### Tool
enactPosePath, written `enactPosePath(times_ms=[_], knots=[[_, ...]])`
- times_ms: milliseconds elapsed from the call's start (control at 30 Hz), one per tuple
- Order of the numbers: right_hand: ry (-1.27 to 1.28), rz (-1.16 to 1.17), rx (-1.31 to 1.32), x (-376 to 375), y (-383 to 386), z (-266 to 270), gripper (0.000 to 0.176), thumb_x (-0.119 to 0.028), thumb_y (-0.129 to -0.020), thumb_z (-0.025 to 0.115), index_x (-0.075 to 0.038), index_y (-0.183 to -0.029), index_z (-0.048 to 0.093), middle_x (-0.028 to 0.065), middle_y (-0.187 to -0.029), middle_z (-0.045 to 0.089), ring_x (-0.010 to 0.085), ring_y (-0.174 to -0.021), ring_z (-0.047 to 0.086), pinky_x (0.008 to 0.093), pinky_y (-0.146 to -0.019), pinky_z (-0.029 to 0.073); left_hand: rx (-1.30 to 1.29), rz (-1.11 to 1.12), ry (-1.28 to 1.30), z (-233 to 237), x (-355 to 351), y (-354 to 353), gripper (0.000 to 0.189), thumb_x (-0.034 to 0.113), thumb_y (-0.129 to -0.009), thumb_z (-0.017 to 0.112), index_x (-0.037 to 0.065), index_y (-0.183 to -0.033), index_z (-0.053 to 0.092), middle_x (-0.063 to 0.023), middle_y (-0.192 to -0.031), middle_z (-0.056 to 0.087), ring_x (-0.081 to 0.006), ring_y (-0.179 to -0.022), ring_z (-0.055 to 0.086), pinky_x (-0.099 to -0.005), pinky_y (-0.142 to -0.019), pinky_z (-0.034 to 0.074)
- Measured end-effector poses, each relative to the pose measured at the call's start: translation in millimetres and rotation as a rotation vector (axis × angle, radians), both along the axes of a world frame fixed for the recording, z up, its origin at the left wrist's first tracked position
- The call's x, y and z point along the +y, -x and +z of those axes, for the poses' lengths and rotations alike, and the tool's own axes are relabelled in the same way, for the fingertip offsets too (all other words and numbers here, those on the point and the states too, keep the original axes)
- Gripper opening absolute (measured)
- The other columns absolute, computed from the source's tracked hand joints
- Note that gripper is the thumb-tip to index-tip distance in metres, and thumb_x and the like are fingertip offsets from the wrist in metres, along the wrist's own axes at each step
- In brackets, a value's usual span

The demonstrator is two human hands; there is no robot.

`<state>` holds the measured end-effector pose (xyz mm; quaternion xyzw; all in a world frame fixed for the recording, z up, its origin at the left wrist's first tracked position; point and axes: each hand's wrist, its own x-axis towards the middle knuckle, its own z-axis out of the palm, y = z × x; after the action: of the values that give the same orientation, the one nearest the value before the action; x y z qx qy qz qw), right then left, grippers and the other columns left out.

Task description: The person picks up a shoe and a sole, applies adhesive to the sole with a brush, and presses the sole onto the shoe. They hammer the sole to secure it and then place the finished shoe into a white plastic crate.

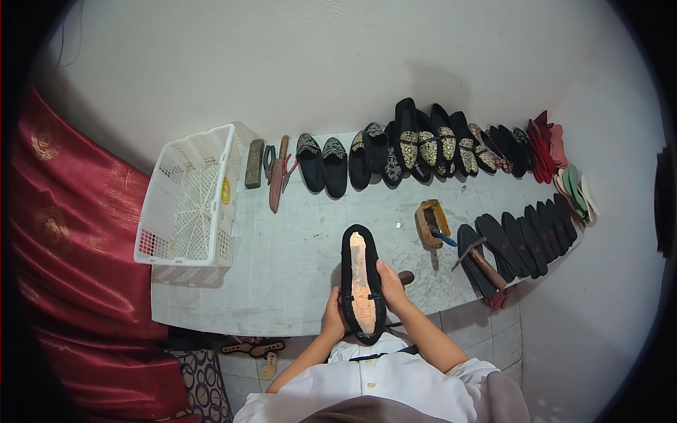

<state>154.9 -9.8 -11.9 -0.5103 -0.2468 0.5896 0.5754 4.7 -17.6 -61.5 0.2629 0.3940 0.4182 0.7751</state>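
Note:
A black shoe (pixel 346 264) is held over the front of the table with its underside turned up. A pale orange strip (pixel 360 271) with ragged edges runs down the middle of that underside. My left hand (pixel 334 315) grips the shoe's lower left side, its fingers mostly hidden beneath. On the opposite side my right hand (pixel 390 283) is closed on the edge, thumb lying along it. Just right of that hand, a dark rounded handle end (pixel 406 278) pokes out; the rest of it is hidden.
A white plastic basket (pixel 226 211) stands left, near a knife (pixel 276 185) and red-handled pliers (pixel 289 166). Finished-looking shoes (pixel 335 173) line the back. Rightward are a glue container (pixel 427 225) with a brush, several black soles (pixel 504 240) and a hammer (pixel 486 268).

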Motion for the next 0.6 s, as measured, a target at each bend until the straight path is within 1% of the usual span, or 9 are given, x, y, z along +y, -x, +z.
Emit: enactPosePath(times_ms=[67, 100, 167, 200, 300, 400, 500, 600], knots=[[-0.052, -0.019, 0.056, 5.6, -1.9, -3.0, 0.046, -0.042, -0.095, 0.039, 0.0, -0.11, 0.053, 0.0042, -0.096, 0.06, 0.009, -0.083, 0.055, 0.0224, -0.076, 0.044, 0.131, 0.016, -0.144, -10.1, -4.0, -2.2, 0.029, 0.015, -0.096, 0.039, 0.006, -0.123, 0.043, -0.008, -0.117, 0.052, -0.0159, -0.102, 0.055, -0.0292, -0.083, 0.049], [-0.077, -0.03, 0.084, 8.1, -3.3, -5.9, 0.046, -0.042, -0.095, 0.04, 0.0, -0.108, 0.053, 0.0032, -0.094, 0.06, 0.0082, -0.08, 0.055, 0.0216, -0.073, 0.045, 0.029, -0.014, -0.027, -7.5, -4.3, -1.1, 0.032, 0.02, -0.096, 0.039, 0.007, -0.125, 0.041, -0.0088, -0.12, 0.051, -0.0173, -0.106, 0.054, -0.031, -0.086, 0.048], [-0.111, -0.036, -0.001, 16.0, -11.5, -25.1, 0.045, -0.042, -0.095, 0.039, -0.001, -0.105, 0.055, 0.0019, -0.09, 0.06, 0.0073, -0.077, 0.055, 0.021, -0.071, 0.045, -0.175, -0.071, 0.205, 11.5, -7.7, 6.5, 0.039, 0.03, -0.097, 0.038, 0.007, -0.129, 0.038, -0.0104, -0.124, 0.048, -0.0201, -0.112, 0.05, -0.0347, -0.091, 0.045], [-0.128, -0.038, -0.042, 19.0, -13.1, -30.6, 0.045, -0.042, -0.095, 0.039, -0.001, -0.103, 0.055, 0.0013, -0.089, 0.06, 0.0068, -0.075, 0.054, 0.0207, -0.069, 0.045, -0.259, -0.171, 0.417, 38.8, -1.6, 9.9, 0.051, 0.042, -0.094, 0.04, 0.008, -0.131, 0.036, -0.0114, -0.127, 0.046, -0.0231, -0.119, 0.044, -0.0403, -0.1, 0.037], [-0.137, -0.092, -0.02, 19.4, -3.6, -15.1, 0.042, -0.038, -0.097, 0.037, -0.001, -0.098, 0.056, 0.0002, -0.088, 0.058, 0.0052, -0.077, 0.052, 0.021, -0.07, 0.043, -0.441, -0.31, 0.457, 59.9, -1.1, 10.0, 0.057, 0.045, -0.091, 0.045, 0.007, -0.133, 0.035, -0.0114, -0.129, 0.045, -0.0244, -0.122, 0.042, -0.0436, -0.105, 0.03], [-0.195, -0.1, -0.069, 20.6, -6.4, -23.2, 0.043, -0.04, -0.097, 0.037, -0.002, -0.097, 0.056, 0.0001, -0.086, 0.059, 0.0059, -0.073, 0.053, 0.021, -0.067, 0.044, -0.399, -0.349, 0.461, 58.0, -6.4, 8.6, 0.054, 0.039, -0.091, 0.05, 0.005, -0.131, 0.037, -0.0119, -0.127, 0.046, -0.0244, -0.118, 0.045, -0.0428, -0.102, 0.035], [-0.151, -0.086, -0.039, 18.2, -6.9, -22.2, 0.038, -0.039, -0.096, 0.041, -0.003, -0.097, 0.055, -0.0006, -0.086, 0.058, 0.0057, -0.076, 0.053, 0.0212, -0.069, 0.043, -0.245, -0.368, 0.412, 59.9, -2.9, 7.6, 0.052, 0.033, -0.09, 0.054, 0.003, -0.129, 0.038, -0.0129, -0.124, 0.049, -0.0239, -0.112, 0.051, -0.0402, -0.096, 0.041], [-0.027, 0.013, -0.074, 11.5, -14.7, -10.1, 0.033, -0.034, -0.095, 0.045, -0.003, -0.103, 0.053, 0.002, -0.094, 0.057, 0.0066, -0.083, 0.052, 0.0214, -0.073, 0.043, -0.129, -0.355, 0.415, 67.1, 0.6, 8.3, 0.048, 0.029, -0.09, 0.055, 0.002, -0.127, 0.039, -0.0126, -0.119, 0.052, -0.0224, -0.104, 0.056, -0.0372, -0.088, 0.048]])
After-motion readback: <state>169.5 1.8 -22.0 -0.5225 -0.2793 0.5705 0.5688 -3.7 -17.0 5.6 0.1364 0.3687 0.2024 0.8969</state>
